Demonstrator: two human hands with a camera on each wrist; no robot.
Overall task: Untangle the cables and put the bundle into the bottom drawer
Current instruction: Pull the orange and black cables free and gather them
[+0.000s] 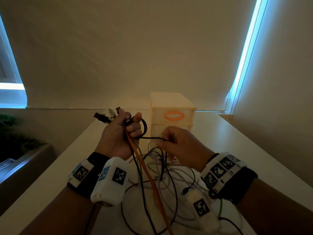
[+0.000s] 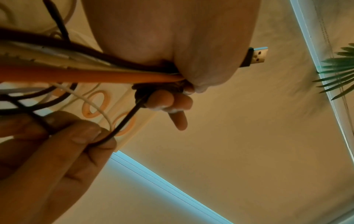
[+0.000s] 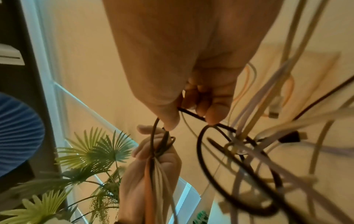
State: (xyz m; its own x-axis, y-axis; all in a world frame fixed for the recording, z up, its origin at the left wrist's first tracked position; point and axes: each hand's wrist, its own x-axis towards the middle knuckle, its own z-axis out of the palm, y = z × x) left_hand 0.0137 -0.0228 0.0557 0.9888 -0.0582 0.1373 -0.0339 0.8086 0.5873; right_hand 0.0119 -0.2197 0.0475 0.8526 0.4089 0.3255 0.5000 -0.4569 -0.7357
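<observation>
Head view: the left hand (image 1: 118, 133) grips a bunch of orange, black and pale cables (image 1: 135, 150) above the white table (image 1: 254, 158), before the cream plastic drawer unit (image 1: 172, 112). Left wrist view: a USB plug (image 2: 256, 56) juts past the fist. Right wrist view: the right hand (image 3: 191, 75) pinches a thin black cable (image 3: 191, 114).

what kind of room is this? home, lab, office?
Probably a home room or office: a roller blind drawn over a window, a leafy potted plant, and a small plastic drawer unit on a white table.
</observation>
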